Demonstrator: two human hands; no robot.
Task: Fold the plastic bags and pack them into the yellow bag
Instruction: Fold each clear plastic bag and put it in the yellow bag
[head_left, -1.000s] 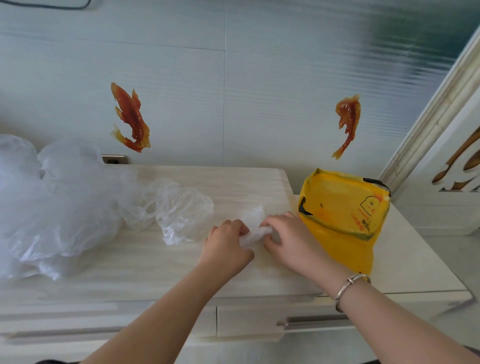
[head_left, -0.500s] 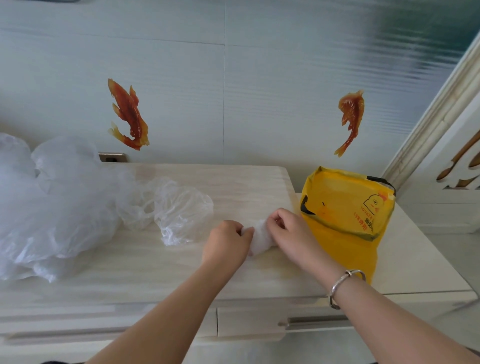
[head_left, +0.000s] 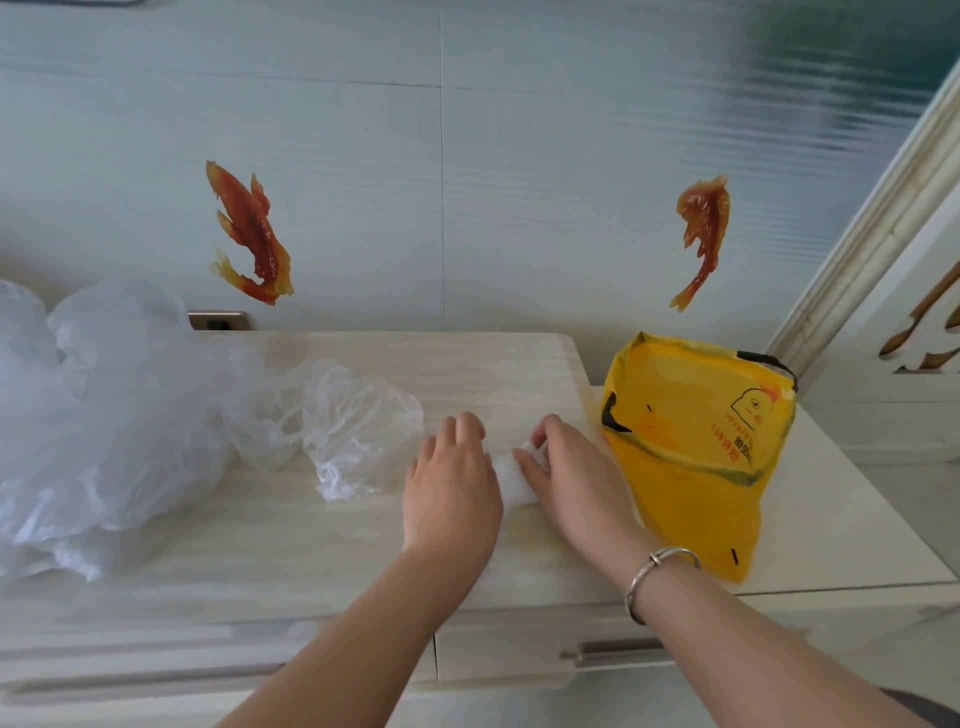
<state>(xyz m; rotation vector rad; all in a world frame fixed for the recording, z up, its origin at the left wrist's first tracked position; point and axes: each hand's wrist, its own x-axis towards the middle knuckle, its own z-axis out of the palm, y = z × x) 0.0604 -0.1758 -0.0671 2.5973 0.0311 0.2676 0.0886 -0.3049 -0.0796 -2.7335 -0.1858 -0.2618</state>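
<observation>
- Looking down through the head camera, I am pressing a small folded plastic bag (head_left: 511, 480) against the pale desk (head_left: 311, 545) between my two hands.
- I am laying my left hand (head_left: 451, 483) over the bundle's left end; its fingers (head_left: 457, 431) are lying fairly straight and close together, pressing down and not curling round anything I can make out.
- I am holding my right hand (head_left: 569, 478) against the bundle's right end, fingers bent; they seem to be pinching the far tip of the white plastic, though the grip itself is partly hidden.
- I am judging the bundle's long axis as running from near-right to far-left, slanting slightly away from me, with only its white middle showing between my hands.
- I am noting that the yellow bag (head_left: 696, 447) is standing just beside my right hand, to its right, its open mouth facing up and toward me; my right hand is clearly the nearer one for packing.
- I am reckoning the next move as finishing this fold, then carrying the bundle a short way rightward with my right hand into that mouth.
- I am also seeing a loose crumpled clear bag (head_left: 358, 431) just left of my left hand, and a larger heap of plastic bags (head_left: 104, 431) farther left, all unfolded.
</observation>
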